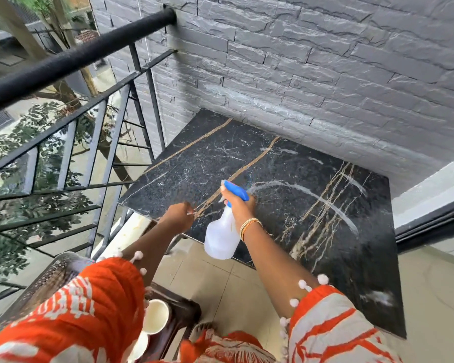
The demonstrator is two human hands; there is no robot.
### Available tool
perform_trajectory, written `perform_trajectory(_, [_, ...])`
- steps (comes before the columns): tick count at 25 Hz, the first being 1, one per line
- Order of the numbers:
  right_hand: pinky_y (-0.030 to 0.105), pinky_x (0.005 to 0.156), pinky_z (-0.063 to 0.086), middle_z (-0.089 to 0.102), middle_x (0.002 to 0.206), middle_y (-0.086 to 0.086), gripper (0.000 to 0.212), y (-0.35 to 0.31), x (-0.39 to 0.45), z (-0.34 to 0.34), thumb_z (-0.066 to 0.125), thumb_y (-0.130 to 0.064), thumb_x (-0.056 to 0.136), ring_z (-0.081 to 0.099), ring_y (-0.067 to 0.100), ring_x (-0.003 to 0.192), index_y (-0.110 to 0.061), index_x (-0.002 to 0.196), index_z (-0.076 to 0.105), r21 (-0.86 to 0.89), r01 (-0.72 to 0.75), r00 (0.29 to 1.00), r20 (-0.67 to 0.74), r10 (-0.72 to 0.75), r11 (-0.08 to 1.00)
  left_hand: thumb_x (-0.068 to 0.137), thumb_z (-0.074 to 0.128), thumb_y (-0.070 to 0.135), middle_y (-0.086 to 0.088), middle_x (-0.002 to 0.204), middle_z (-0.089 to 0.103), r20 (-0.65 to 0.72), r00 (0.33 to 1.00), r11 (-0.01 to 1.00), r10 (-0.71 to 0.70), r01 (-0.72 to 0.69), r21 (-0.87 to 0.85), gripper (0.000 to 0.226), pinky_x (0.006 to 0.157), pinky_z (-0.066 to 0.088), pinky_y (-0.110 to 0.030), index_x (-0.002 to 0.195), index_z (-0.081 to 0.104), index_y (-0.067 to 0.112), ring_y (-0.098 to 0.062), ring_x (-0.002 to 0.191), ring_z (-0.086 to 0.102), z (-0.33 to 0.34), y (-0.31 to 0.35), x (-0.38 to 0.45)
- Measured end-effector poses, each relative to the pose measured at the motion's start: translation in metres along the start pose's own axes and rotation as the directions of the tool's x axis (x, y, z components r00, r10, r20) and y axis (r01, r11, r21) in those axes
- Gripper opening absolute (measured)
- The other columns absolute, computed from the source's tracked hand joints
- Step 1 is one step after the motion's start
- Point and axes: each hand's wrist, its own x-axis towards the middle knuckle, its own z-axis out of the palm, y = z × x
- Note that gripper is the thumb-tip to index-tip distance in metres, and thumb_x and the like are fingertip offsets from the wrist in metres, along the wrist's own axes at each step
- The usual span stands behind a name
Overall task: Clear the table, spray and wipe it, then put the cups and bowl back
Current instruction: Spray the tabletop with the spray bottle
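A black marble table [286,179] with tan veins stands against the grey stone wall, bare of dishes and streaked with pale wet marks. My right hand [240,204] grips a white spray bottle [222,237] with a blue head, held over the table's near edge and pointing to the far left. My left hand [178,216] hovers at the table's front left edge with fingers curled; whether it holds something I cannot tell. A white cup [155,316] sits on a dark stool [178,314] below my left arm, with another white rim [139,345] under it.
A black metal railing [71,142] runs along the left, with trees far below. The grey stone wall [312,61] backs the table. A perforated metal chair [53,276] stands by the railing. Beige floor tiles [220,289] lie between me and the table.
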Motion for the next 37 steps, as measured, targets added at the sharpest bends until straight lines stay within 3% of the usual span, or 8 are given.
perform_trajectory(3, [0.016,0.07,0.051,0.074,0.098,0.006,0.036,0.015,-0.02,0.0,0.085,-0.012,0.069,0.065,0.009,0.077,-0.004,0.102,0.074,-0.064,0.026,0.998,0.059,-0.023,0.998,0.09,0.05,0.015,-0.015,0.117,0.066,-0.035,0.999,1.0,-0.024,0.024,0.007,0.027,0.088,0.049,-0.035,0.113,0.063,0.01,-0.032,0.107,0.061,0.007,-0.008,-0.031])
perform_trajectory(9, [0.031,0.082,0.051,0.071,0.107,0.018,0.039,0.04,-0.071,0.012,0.085,-0.01,0.062,0.063,0.015,0.083,0.003,0.097,0.073,-0.188,0.07,0.975,0.22,-0.027,0.98,0.087,0.051,0.019,-0.015,0.113,0.067,-0.114,0.991,0.997,-0.073,0.068,-0.045,0.028,0.092,0.048,-0.037,0.11,0.063,0.006,-0.034,0.107,0.06,0.031,-0.035,-0.114])
perform_trajectory(12, [0.034,0.075,0.047,0.07,0.09,0.012,0.025,0.051,-0.103,0.025,0.08,-0.001,0.065,0.057,0.017,0.078,0.001,0.088,0.071,-0.228,0.073,0.97,0.244,-0.015,0.971,0.083,0.057,0.016,-0.011,0.116,0.066,-0.119,0.985,0.991,-0.127,0.121,-0.056,0.025,0.094,0.045,-0.032,0.106,0.066,0.012,-0.03,0.112,0.059,0.038,-0.067,-0.157])
perform_trajectory(15, [0.031,0.067,0.043,0.058,0.076,0.008,0.023,0.067,-0.136,0.044,0.08,0.001,0.063,0.051,0.017,0.072,-0.01,0.07,0.062,-0.303,0.123,0.965,0.259,-0.043,0.945,0.081,0.057,0.012,-0.015,0.113,0.067,-0.165,0.97,0.981,-0.18,0.165,-0.101,0.024,0.092,0.046,-0.033,0.103,0.068,0.007,-0.032,0.111,0.06,0.039,-0.107,-0.195])
perform_trajectory(24, [0.008,0.045,0.035,0.054,0.066,0.002,0.022,0.138,-0.221,0.143,0.084,-0.005,0.065,0.044,0.002,0.049,-0.009,0.073,0.065,-0.393,0.219,0.899,0.438,-0.028,0.893,0.082,0.054,0.008,-0.017,0.114,0.066,-0.194,0.883,0.9,-0.428,0.397,-0.18,0.026,0.092,0.046,-0.037,0.105,0.065,0.006,-0.035,0.109,0.059,0.022,-0.227,-0.272])
perform_trajectory(30, [0.011,0.053,0.039,0.059,0.071,0.002,0.029,0.23,-0.253,0.211,0.086,-0.009,0.066,0.049,0.007,0.062,0.002,0.09,0.075,-0.462,0.238,0.866,0.499,0.028,0.854,0.081,0.054,0.005,-0.017,0.12,0.064,-0.155,0.807,0.806,-0.571,0.515,-0.291,0.027,0.098,0.041,-0.031,0.104,0.068,0.004,-0.032,0.115,0.056,0.029,-0.306,-0.296])
perform_trajectory(33, [0.026,0.065,0.045,0.063,0.076,0.006,0.029,0.278,-0.259,0.236,0.081,-0.008,0.071,0.054,0.014,0.072,0.003,0.096,0.074,-0.518,0.249,0.821,0.561,0.105,0.819,0.08,0.056,0.005,-0.017,0.118,0.065,-0.095,0.812,0.796,-0.576,0.531,-0.29,0.027,0.098,0.043,-0.032,0.104,0.068,0.005,-0.032,0.115,0.056,0.038,-0.339,-0.294])
perform_trajectory(37, [0.028,0.067,0.042,0.061,0.076,0.005,0.022,0.326,-0.258,0.254,0.075,-0.004,0.074,0.054,0.015,0.075,0.003,0.095,0.073,-0.618,0.314,0.771,0.609,0.186,0.721,0.079,0.055,0.004,-0.018,0.118,0.065,-0.076,0.809,0.786,-0.583,0.537,-0.307,0.029,0.096,0.043,-0.032,0.106,0.067,0.005,-0.031,0.113,0.058,0.049,-0.367,-0.295])
